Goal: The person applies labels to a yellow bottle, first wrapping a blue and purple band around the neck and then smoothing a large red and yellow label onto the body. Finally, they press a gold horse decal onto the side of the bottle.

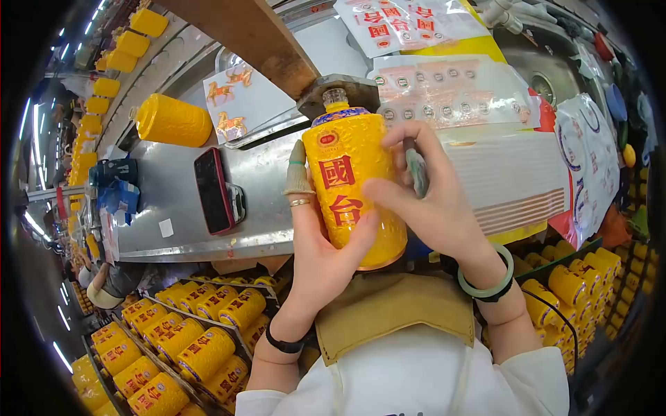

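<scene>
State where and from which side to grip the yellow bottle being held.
Grip the yellow bottle round its wide, straight body from the left, as the left hand does; the neck is short and narrow, and the right hand holds a tool.

Your one head-worn camera looks forward and down, close above your left hand (325, 251) and right hand (436, 211), with the table (173, 211) just beyond them.

Phone (213, 191) L of bottle (354, 187), on bench (267, 201).
</scene>
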A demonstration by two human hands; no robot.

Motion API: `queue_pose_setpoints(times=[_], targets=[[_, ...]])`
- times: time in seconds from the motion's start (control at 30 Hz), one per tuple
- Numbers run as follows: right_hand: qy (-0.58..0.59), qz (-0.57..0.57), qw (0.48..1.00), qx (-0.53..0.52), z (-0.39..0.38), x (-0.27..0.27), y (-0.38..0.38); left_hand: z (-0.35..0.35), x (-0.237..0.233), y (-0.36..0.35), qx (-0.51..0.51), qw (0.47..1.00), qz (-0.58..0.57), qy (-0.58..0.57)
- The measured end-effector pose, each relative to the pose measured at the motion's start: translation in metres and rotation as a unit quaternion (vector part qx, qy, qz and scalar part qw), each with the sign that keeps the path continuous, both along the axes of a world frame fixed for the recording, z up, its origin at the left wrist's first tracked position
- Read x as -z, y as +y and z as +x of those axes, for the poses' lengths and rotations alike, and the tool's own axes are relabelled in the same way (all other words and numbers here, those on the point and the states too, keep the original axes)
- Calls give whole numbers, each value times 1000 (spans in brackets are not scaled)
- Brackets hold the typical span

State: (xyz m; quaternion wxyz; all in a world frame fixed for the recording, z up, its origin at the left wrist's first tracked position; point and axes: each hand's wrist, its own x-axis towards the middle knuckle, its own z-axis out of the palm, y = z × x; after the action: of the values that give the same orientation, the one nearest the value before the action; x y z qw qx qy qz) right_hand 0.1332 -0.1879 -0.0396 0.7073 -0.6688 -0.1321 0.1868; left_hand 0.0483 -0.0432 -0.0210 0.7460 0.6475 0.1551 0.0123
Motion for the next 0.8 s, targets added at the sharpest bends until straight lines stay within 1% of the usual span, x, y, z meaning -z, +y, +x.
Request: queue_pose_setpoints(times=[0.17, 0.23, 0.37, 0.47, 0.53, 0.67, 0.73, 0.8], targets=[[-48, 17, 999, 11, 0, 6, 1, -1, 1, -1, -2, 1000, 23, 0], [-18, 8, 1000, 5, -1, 4, -1, -3, 4, -1, -17, 1000, 19, 8], [-21, 2, 1000, -6, -2, -2, -2, -2, 2, 0, -11, 1000, 13, 3], [1, 18, 1000, -6, 2, 1, -6, 1, -1, 2, 3, 1000, 9, 12], [61, 50, 997, -13, 4, 2, -11, 5, -4, 2, -20, 999, -23, -31], [46, 36, 998, -19, 3, 4, -11, 6, -6, 8, -20, 999, -29, -10], [10, 6, 1000, -23, 4, 2, -8, 7, -5, 7, -24, 999, -32, -15], [16, -3, 1000, -22, 4, 2, -7, 7, -4, 6, -29, 999, -33, -20]])
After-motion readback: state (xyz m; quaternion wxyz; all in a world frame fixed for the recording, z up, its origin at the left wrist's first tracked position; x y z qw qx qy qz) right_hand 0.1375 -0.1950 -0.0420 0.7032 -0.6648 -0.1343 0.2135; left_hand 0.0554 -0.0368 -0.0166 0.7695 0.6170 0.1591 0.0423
